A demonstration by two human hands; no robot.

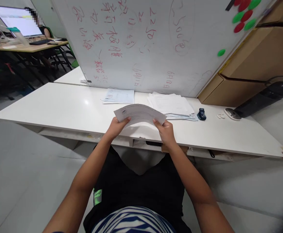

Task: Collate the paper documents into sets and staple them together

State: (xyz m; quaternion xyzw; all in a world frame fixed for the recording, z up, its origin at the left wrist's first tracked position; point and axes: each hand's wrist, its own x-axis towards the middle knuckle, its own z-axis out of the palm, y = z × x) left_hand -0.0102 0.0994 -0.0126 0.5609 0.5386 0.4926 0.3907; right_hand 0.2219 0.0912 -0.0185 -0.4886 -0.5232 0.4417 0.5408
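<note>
Between my two hands is a printed sheet of paper (139,111), bowed upward in the middle; whether it is one sheet or several I cannot tell. My left hand (117,127) pinches its left end, thumb on top. At the other end my right hand (165,130) grips it the same way. Behind the paper, a small pile of bluish printed sheets (119,96) lies on the white desk (71,106). To the right rests a thicker, uneven stack of papers (172,104). A dark blue stapler-like object (201,114) sits beside that stack.
A whiteboard (156,38) with red writing and round magnets stands along the desk's back. Cardboard boxes (260,55) are piled at the right, near a white and dark computer mouse (232,114). At the far left, a person sits behind a monitor (15,21).
</note>
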